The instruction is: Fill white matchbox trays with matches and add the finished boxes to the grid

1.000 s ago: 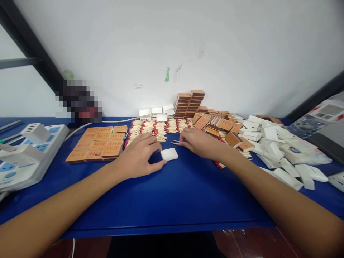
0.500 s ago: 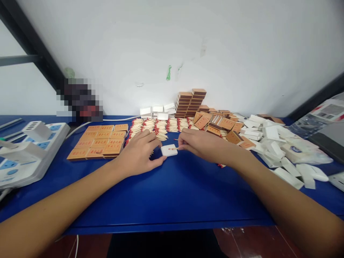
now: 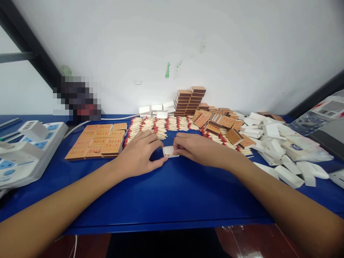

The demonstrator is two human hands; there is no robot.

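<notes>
A small white matchbox tray (image 3: 169, 151) lies on the blue table (image 3: 172, 193) between my hands. My left hand (image 3: 139, 154) curls around its left side, thumb and fingers touching the tray's edge. My right hand (image 3: 197, 148) rests on the tray's right side, fingertips pinched on matches that lie in the tray. A row of loose red-tipped matches (image 3: 161, 125) lies just beyond my hands.
Filled orange matchboxes (image 3: 98, 141) lie in a flat grid at the left, beside a white power strip (image 3: 25, 150). Stacked and loose orange sleeves (image 3: 215, 120) and white trays (image 3: 279, 150) crowd the right. A white wall stands behind.
My right hand has moved left from the match pile with matches and laid them into the white tray. My left hand has stayed at the tray.
</notes>
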